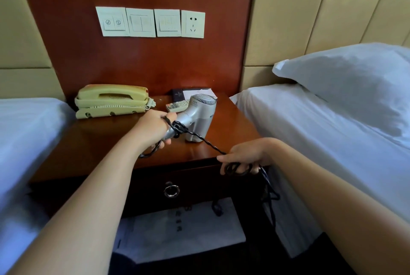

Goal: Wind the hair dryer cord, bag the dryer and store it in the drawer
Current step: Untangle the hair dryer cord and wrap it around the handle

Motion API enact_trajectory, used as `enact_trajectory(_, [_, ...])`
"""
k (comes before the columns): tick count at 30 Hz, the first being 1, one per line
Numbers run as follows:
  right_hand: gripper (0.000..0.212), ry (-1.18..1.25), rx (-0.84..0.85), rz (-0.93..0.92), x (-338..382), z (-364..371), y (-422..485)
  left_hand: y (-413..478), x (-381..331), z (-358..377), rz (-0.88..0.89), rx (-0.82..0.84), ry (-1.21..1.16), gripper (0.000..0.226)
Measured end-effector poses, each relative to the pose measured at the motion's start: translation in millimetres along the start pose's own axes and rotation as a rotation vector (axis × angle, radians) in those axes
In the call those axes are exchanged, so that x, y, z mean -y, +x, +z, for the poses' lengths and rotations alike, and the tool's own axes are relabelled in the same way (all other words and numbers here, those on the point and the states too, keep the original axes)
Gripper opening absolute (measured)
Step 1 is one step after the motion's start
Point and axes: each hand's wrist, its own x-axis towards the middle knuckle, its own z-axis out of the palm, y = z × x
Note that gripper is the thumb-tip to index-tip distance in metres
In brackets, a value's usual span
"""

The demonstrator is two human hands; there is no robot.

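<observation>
drawer (199,183) closed, ring pull on its front. white bag (177,230) lies flat on the floor below it, dark print on it too blurred to read. your left hand (155,128) grips the handle of the hair dryer (199,117), which stands on the nightstand (233,128). a few turns of cord (208,144) wrap the handle. your right hand (246,155) curls round loose cord loops. dryer label unreadable.

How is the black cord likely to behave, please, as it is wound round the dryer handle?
Probably floppy: the cord hangs limp below the right hand. Its twisted kinks suggest it may tangle. The turns on the dryer handle might slip loose unless the left hand holds them.
</observation>
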Motion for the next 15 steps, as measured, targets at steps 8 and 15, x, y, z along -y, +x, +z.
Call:
enact_trajectory(8, [0.065,0.008,0.012,-0.006,1.9,-4.9,4.8,-6.0,-5.7,0.0,-0.01,-0.009,0.048,0.037])
enact_trajectory(15, [0.049,0.029,-0.018,-0.104,5.1,-27.2,-24.9,-3.4,-6.9,-8.4,-0.059,0.039,-0.027,0.038])
